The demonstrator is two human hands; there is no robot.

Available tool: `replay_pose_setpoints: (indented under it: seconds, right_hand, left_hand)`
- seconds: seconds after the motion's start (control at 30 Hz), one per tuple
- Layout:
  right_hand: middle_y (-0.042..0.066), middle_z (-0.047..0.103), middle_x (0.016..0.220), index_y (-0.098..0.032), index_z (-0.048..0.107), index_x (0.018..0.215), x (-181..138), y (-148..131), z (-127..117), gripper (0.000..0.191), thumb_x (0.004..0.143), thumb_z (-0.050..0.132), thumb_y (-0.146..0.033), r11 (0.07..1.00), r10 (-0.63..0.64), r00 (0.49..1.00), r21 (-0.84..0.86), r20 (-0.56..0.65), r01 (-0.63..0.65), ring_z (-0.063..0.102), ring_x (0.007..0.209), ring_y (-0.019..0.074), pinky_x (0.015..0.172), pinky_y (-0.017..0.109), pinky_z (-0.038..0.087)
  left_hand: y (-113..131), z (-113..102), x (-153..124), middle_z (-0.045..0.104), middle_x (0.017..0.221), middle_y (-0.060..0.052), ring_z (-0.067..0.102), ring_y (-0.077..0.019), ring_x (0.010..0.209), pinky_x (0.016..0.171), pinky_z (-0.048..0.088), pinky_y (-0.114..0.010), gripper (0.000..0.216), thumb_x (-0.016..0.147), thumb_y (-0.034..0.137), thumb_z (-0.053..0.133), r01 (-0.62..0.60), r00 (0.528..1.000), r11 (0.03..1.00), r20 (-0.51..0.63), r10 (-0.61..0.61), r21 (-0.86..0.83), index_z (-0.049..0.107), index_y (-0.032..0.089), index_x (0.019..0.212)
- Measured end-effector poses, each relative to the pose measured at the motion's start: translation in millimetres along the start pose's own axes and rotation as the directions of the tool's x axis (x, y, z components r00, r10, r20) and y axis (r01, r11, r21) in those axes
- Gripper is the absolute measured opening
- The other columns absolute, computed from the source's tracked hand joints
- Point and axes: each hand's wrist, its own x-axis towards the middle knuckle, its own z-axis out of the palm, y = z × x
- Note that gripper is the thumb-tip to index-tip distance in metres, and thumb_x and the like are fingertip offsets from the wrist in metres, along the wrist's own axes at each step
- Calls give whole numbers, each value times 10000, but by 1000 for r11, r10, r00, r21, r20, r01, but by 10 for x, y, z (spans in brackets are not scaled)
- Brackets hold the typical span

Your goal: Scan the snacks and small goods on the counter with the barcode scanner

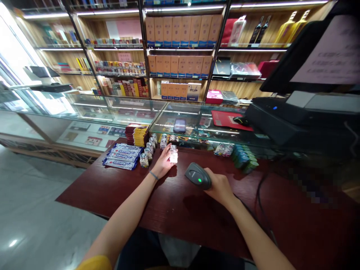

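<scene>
My left hand [163, 162] is closed round a small clear bottle [173, 154] with a pale label, held just above the dark red counter [112, 191]. My right hand [221, 187] grips a black handheld barcode scanner [197, 175] with a green light lit, its head turned toward the bottle. The scanner's black cable [257, 202] trails off to the right. Several more small bottles [150, 147] stand in a row just left of the held one.
Blue flat packs [122, 156] and a stack of red and yellow packs [137, 134] lie at the counter's left. Green boxes [244, 159] sit at the right. Behind are a glass display case [118, 112], a phone [179, 125], a black till machine [295, 120] and stocked shelves.
</scene>
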Motion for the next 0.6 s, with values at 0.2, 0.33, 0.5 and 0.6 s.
replay_pose_setpoints:
  seconds: [0.2,0.33,0.5,0.6]
  right_hand:
    - [30,738,776,-217,493,1125,-8,70,26,447,693,607,-203,998,48,998,30,-46,-46,725,663,256,543,267,411]
    - [16,725,711,-228,521,1092,-6,100,61,384,719,610,-236,995,103,989,18,-108,-102,726,647,270,523,269,402]
    - [-1,728,721,-263,541,1040,0,149,21,313,752,637,-341,968,250,952,64,-175,-242,732,684,273,545,266,418]
    - [3,727,734,-265,543,1047,0,218,-35,329,755,645,-379,951,308,932,79,-192,-298,733,707,289,559,276,430]
  left_hand:
    - [17,-21,-34,619,1167,-24,653,-204,970,774,542,-352,600,860,364,681,32,999,999,-8,-33,-20,389,409,1383]
    - [10,-39,-16,617,1114,-13,646,-212,1004,792,546,-374,557,884,349,645,21,1000,998,-6,-22,-63,391,420,1375]
    - [-4,-35,3,624,1120,-24,630,-172,988,847,531,-365,632,864,251,659,-32,999,999,-4,32,-16,379,393,1412]
    - [-24,-20,-7,613,1135,-14,624,-146,958,882,528,-379,681,829,239,705,-77,997,996,-16,78,55,388,396,1411]
